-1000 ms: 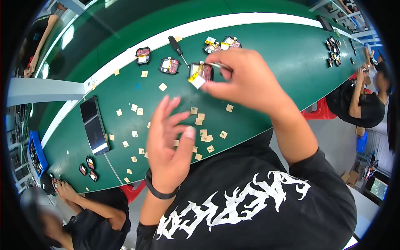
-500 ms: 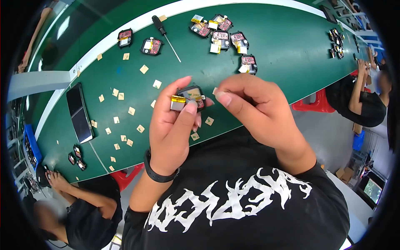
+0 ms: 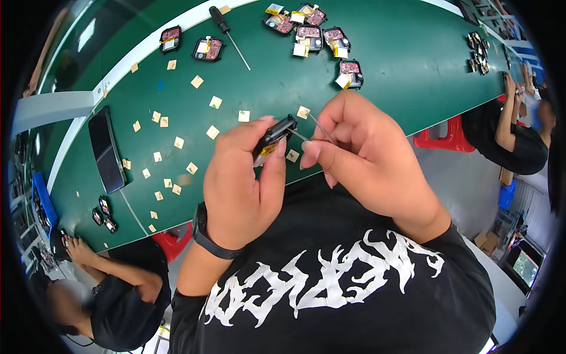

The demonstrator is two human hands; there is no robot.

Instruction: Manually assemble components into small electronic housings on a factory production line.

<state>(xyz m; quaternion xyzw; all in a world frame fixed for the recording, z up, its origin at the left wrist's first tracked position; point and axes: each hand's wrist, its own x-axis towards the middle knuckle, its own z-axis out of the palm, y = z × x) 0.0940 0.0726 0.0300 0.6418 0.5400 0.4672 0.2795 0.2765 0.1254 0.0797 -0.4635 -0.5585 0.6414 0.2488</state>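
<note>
My left hand (image 3: 244, 168) holds a black watch case (image 3: 272, 140), tilted up on edge. A bit of yellow tape shows on its inner side between my fingers; the circuit board is mostly turned from view. Between the thumb and fingers of my right hand (image 3: 359, 153) are thin metal prongs that look like tweezers (image 3: 321, 127). One prong reaches the upper edge of the case, while the other points up over the table. Just behind the prongs, a small tan square pad (image 3: 303, 112) lies on the green table (image 3: 401, 71).
Several open watch cases (image 3: 309, 36) with red boards and silver batteries lie at the far side. A black-handled screwdriver (image 3: 220, 20) is left of them. Tan pads (image 3: 178, 142) are scattered leftward, beside a dark phone (image 3: 107, 150). Co-workers sit at the left and right.
The watch case has turned from lying face up to standing on edge in my left hand. Metal prongs now show in my right hand. The whole view has shifted slightly.
</note>
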